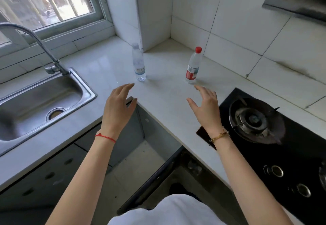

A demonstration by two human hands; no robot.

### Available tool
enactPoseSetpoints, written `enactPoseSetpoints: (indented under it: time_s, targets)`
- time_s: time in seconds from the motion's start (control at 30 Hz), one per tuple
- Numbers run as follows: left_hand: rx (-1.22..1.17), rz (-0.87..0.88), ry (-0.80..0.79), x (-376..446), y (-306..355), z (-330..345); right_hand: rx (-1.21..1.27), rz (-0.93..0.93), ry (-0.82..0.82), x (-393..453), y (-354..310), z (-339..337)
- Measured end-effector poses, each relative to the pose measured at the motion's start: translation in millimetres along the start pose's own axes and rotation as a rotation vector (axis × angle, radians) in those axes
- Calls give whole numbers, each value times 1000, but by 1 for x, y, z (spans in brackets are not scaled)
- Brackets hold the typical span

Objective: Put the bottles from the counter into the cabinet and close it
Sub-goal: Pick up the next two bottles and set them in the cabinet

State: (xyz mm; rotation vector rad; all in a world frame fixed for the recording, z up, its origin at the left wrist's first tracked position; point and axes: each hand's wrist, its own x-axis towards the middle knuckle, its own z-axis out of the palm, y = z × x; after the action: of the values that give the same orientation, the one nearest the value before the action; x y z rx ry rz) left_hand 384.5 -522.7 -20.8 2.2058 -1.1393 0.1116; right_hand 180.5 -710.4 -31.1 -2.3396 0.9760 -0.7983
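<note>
Two plastic bottles stand upright on the white counter (164,90) near the inner corner. The left one is a clear bottle (138,62) with a pale label. The right one is a bottle with a red cap and red label (193,66). My left hand (118,106) hovers open just in front of the clear bottle, holding nothing. My right hand (205,104) hovers open just in front of the red-capped bottle, fingertips close to its base. Below the counter corner the cabinet (141,145) stands open, its pale floor showing.
A steel sink (40,101) with a curved tap (35,37) lies to the left. A black gas hob (264,129) with a burner sits to the right. A dark flat object (202,133) lies by my right wrist. Tiled walls and a window stand behind.
</note>
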Motion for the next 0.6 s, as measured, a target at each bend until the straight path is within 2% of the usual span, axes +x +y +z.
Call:
enactPoseSetpoints:
  time_s: [0.17, 0.33, 0.6]
  targets:
    - [26, -43, 57, 78, 14, 28, 10, -77, 3, 102, 30, 3]
    - [69, -87, 85, 156, 7, 53, 16, -50, -27, 193, 52, 14]
    - [157, -119, -7, 257, -28, 95, -126, -15, -75, 278, 89, 46]
